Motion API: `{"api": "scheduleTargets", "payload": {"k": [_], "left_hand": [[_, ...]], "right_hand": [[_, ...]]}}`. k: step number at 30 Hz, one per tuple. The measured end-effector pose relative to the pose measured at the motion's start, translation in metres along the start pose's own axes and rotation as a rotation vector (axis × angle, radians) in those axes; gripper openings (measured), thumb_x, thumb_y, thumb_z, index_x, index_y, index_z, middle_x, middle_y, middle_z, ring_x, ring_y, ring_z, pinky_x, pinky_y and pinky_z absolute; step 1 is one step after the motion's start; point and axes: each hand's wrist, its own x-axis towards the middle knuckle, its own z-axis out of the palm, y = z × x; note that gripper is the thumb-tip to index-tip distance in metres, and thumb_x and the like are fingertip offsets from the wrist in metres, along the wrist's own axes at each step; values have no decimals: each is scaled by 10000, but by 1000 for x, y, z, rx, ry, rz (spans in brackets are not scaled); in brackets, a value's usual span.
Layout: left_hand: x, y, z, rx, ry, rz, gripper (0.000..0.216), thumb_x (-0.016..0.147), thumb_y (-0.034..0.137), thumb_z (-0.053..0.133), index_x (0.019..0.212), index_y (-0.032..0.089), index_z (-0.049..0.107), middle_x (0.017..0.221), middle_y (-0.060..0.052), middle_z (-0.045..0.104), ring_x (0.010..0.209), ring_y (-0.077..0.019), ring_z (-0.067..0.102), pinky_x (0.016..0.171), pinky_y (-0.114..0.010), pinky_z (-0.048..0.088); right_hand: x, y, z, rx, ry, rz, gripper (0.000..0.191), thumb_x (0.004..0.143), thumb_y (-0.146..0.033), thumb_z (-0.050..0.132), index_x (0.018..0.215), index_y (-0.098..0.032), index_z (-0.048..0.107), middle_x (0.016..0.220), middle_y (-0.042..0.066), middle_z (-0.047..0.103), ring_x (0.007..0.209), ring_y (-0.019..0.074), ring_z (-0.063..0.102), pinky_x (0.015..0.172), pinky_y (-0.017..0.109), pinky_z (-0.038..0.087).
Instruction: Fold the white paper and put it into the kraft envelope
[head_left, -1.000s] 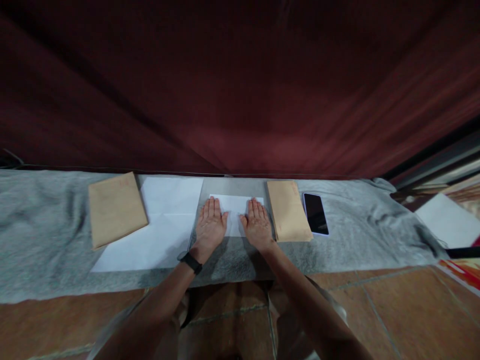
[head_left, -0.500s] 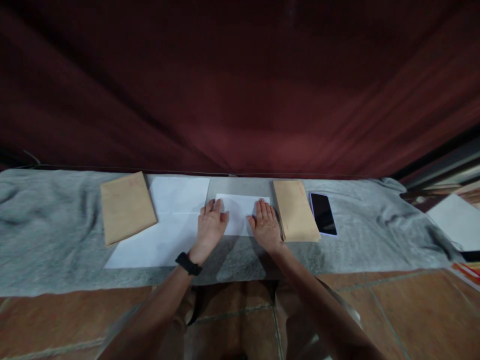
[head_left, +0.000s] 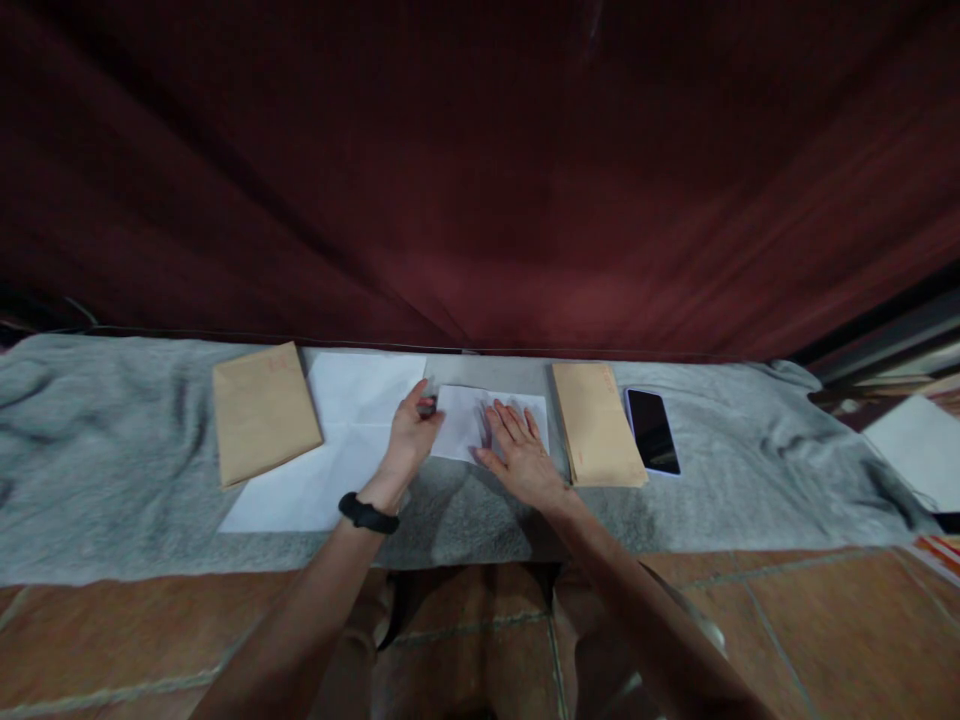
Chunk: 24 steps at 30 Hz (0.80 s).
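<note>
A folded sheet of white paper point(head_left: 459, 425) lies on the grey cloth in front of me. My right hand point(head_left: 525, 465) rests on its right half, open, fingers stretched out and pressed flat. At the paper's left edge is my left hand point(head_left: 411, 435), thumb and forefinger apart; whether the thumb touches the edge I cannot tell. A black wristband point(head_left: 367, 514) is on my left wrist. To the left, larger white sheets point(head_left: 341, 460) lie partly under a stack of brown envelopes point(head_left: 264, 420). Another stack of brown envelopes point(head_left: 600, 425) lies just right of my right hand.
A phone point(head_left: 652, 430) with a dark screen lies right of the envelopes. The grey cloth point(head_left: 750, 460) covers the long surface, with a dark red curtain point(head_left: 480, 200) hanging behind it. A white sheet point(head_left: 919, 450) shows at the far right, tiled floor point(head_left: 840, 620) below.
My right hand has slid left and inward over the folded paper. My left hand has come off the paper's top left to its left edge. The paper now sits slightly tilted.
</note>
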Motion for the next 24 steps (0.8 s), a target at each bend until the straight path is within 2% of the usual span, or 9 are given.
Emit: {"api": "scheduleTargets", "payload": {"k": [2, 4, 8, 10, 12, 14, 16, 20, 24], "left_hand": [[-3, 8, -1, -214, -29, -63, 795, 665, 171, 753, 1435, 198, 560, 1063, -32, 674, 715, -102, 615, 712, -254, 527], [-8, 17, -1, -353, -73, -114, 780, 634, 180, 786, 1390, 200, 593, 1055, -30, 689, 735, -103, 629, 714, -246, 526], [-18, 32, 1, -562, -158, -153, 590, 728, 314, 810, 1280, 207, 630, 1047, -46, 721, 833, -140, 683, 764, -265, 553], [-21, 34, 3, -612, -181, -191, 467, 824, 414, 750, 1224, 202, 631, 1078, -68, 727, 911, -169, 705, 809, -297, 572], [-24, 32, 8, -597, -203, -256, 407, 864, 422, 715, 1197, 202, 631, 1111, -81, 726, 965, -187, 711, 825, -314, 581], [-28, 29, 13, -575, -224, -316, 407, 847, 375, 736, 1204, 210, 634, 1133, -80, 728, 990, -192, 709, 799, -301, 582], [-32, 27, 19, -579, -269, -332, 436, 816, 355, 764, 1211, 217, 645, 1145, -78, 735, 992, -198, 712, 761, -283, 575], [-35, 27, 25, -596, -345, -256, 482, 727, 303, 810, 1176, 188, 678, 1117, -82, 760, 953, -208, 724, 768, -283, 568], [-29, 23, 19, -486, -251, -127, 656, 625, 172, 779, 1265, 174, 637, 973, -32, 773, 847, -207, 727, 767, -301, 571]], "right_hand": [[0, -9, -3, 23, -23, -65, 752, 1018, -517, 509, 1640, -172, 264, 1692, 128, 297, 1574, 277, 267, 1302, 536, 188], [1, -16, -4, 48, -30, -59, 752, 999, -424, 555, 1636, -145, 268, 1692, 143, 291, 1564, 281, 290, 1302, 516, 213], [7, -22, -10, 304, 60, 91, 592, 1006, -207, 424, 1586, -100, 376, 1619, 156, 436, 1491, 239, 428, 1267, 422, 326], [12, -23, -17, 566, 178, 225, 522, 1043, -281, 380, 1537, -133, 461, 1539, 131, 544, 1432, 234, 505, 1229, 411, 387], [18, -22, -27, 865, 336, 401, 515, 1062, -442, 374, 1453, -158, 552, 1425, 116, 644, 1352, 245, 584, 1180, 424, 448], [22, -22, -34, 1148, 496, 540, 601, 1045, -585, 352, 1410, -162, 576, 1334, 118, 696, 1284, 257, 635, 1115, 443, 511], [26, -21, -37, 1351, 575, 570, 685, 1024, -663, 312, 1439, -168, 540, 1325, 127, 697, 1279, 266, 640, 1074, 465, 545], [28, -21, -28, 1430, 503, 548, 735, 1026, -657, 219, 1481, -143, 481, 1376, 162, 663, 1327, 283, 608, 1068, 503, 548], [22, -20, -13, 1403, 372, 626, 651, 1037, -567, 245, 1481, -143, 465, 1365, 169, 672, 1288, 269, 643, 994, 468, 595]]}}
